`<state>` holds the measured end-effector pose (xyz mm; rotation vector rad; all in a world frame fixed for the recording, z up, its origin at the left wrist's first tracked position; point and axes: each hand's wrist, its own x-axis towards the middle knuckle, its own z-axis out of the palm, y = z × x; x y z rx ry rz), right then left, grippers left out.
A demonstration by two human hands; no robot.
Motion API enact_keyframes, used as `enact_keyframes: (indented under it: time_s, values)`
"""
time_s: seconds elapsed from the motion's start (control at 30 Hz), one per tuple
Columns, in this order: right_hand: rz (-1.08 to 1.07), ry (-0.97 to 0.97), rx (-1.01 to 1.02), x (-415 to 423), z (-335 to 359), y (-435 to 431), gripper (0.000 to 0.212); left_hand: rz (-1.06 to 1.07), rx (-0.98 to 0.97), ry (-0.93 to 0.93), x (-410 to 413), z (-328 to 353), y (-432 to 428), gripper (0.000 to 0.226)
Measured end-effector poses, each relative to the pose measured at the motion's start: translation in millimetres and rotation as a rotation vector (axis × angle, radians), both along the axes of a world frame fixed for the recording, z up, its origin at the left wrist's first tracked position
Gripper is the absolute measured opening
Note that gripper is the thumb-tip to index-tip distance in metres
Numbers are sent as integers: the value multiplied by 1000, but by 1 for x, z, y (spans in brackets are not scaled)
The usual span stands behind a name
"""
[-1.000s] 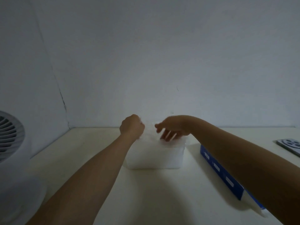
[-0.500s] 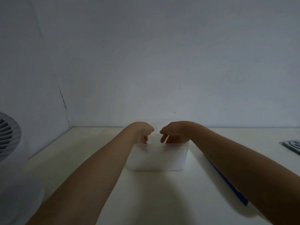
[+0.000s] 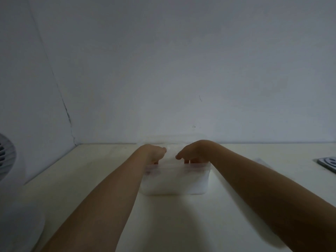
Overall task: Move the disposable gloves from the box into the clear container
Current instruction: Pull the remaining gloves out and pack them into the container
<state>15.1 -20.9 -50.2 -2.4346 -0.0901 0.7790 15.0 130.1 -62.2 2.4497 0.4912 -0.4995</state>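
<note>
The clear container [image 3: 174, 184] stands in the middle of the pale table, filled with whitish disposable gloves [image 3: 171, 157]. My left hand [image 3: 152, 153] reaches over its left part and my right hand [image 3: 196, 151] over its right part. Both hands point their fingers down into the container onto the gloves; the fingertips show faintly pink through the front wall. Neither hand visibly grips anything. The glove box is hidden behind my right forearm.
A white fan [image 3: 7, 160] with a round base [image 3: 21, 233] stands at the left edge. A flat grey device [image 3: 329, 163] lies at the far right. The wall runs close behind the container, with a corner at the left.
Both hands have dropped from above the container into it, fingers now pointing down on the gloves. The view has shifted so the blue box is out of sight behind my right arm.
</note>
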Motion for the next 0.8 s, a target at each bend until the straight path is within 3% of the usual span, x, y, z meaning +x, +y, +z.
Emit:
enact_keyframes:
  time_s: [0.1, 0.2, 0.33, 0.47, 0.63, 0.8]
  values:
    - [-31, -19, 41, 1, 4, 0, 42, 28, -17, -34, -6, 9, -6, 61]
    - [-78, -72, 226, 3, 18, -5, 42, 39, -72, -154, -6, 24, -11, 50]
    - [-138, -407, 405, -8, 44, -34, 24, -37, -146, -410, -11, 39, -38, 34]
    - [-254, -564, 330, -22, 47, -85, 19, -198, -199, -522, -26, 47, -96, 27]
    - [-350, -471, 176, -43, 23, -154, 18, -419, -167, -558, -43, 34, -172, 25]
    - [-332, -330, -64, -55, -16, -199, 21, -536, -98, -424, -50, -8, -218, 20]
